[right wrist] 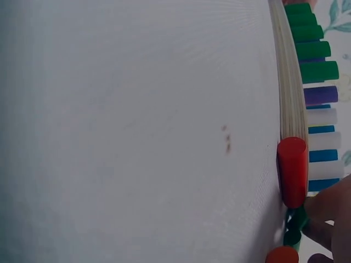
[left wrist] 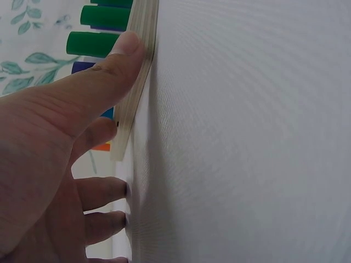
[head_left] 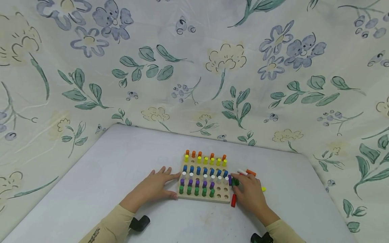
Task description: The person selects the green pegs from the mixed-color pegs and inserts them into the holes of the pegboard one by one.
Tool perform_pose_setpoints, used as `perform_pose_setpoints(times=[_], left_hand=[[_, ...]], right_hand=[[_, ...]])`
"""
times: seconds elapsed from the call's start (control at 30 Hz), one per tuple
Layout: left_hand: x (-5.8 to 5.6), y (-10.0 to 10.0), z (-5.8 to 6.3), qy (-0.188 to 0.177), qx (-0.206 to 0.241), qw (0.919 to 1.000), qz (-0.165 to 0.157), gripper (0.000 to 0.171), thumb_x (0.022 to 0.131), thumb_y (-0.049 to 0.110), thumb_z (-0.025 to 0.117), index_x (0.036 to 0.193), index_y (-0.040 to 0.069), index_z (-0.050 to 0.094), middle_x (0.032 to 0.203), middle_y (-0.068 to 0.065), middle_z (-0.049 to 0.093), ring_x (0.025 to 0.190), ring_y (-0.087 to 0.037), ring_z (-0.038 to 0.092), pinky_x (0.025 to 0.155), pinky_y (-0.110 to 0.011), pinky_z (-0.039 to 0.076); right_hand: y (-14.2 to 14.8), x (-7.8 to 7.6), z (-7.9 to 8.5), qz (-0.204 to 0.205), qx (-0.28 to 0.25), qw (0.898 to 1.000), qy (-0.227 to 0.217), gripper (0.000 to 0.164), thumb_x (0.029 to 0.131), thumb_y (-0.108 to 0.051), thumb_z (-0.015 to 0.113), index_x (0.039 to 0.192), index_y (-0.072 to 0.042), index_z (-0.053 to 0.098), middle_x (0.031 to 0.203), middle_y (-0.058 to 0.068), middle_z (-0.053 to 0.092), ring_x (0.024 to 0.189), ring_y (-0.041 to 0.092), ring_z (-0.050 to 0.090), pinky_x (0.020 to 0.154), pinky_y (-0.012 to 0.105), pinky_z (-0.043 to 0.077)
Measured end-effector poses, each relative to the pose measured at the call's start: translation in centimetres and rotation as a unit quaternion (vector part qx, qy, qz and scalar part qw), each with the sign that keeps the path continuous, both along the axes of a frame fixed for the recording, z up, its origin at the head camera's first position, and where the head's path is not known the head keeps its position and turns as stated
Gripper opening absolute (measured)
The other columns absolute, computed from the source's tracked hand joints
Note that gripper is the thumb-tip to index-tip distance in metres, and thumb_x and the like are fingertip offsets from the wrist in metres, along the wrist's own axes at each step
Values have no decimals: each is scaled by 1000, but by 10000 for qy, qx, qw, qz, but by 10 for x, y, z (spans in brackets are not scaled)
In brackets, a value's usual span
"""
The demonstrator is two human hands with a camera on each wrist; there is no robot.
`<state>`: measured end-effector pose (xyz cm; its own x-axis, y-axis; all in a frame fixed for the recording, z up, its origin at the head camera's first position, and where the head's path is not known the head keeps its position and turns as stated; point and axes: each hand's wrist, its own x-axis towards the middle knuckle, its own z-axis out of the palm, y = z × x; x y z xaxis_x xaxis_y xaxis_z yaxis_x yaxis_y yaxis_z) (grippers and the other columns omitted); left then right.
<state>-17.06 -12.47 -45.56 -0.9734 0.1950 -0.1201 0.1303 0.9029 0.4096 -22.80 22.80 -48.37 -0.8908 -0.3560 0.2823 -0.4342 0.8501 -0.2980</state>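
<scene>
A wooden pegboard point(head_left: 203, 199) lies on the table with rows of orange, yellow, blue, white, purple and green pegs upright in its holes. Several holes stand bare, including some at the near right corner. My left hand point(head_left: 156, 185) is spread at the board's left side, its thumb point(left wrist: 127, 44) pressing the wooden edge. Beside the board's right edge, my right hand point(head_left: 250, 192) reaches into loose pegs, thumb and index finger around a green peg point(right wrist: 298, 218). A purple peg point(head_left: 230, 180) is right at those fingertips. A red peg point(right wrist: 292, 170) lies near the hand along the board.
Past my right hand lie a white peg point(head_left: 242, 172), an orange peg point(head_left: 251, 172) and a yellow peg point(head_left: 263, 189), the last partly hidden by the hand. A white cloth covers the table point(head_left: 143, 148). A flowered curtain point(head_left: 194, 84) hangs behind it.
</scene>
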Motion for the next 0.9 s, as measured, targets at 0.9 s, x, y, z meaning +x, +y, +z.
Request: perform_pose_setpoints(times=[0.9], left_hand=[[1,1,4,-74,3,10000,3,85,76,56,83,149,21,55,157,-24,40,149,-48,26,119,-68,16]], right_hand=[[3,7,3,66,-593,9975,-369,38,97,-17,66,136,-15,66,95,-4,71,88,15,49,78,37,41]])
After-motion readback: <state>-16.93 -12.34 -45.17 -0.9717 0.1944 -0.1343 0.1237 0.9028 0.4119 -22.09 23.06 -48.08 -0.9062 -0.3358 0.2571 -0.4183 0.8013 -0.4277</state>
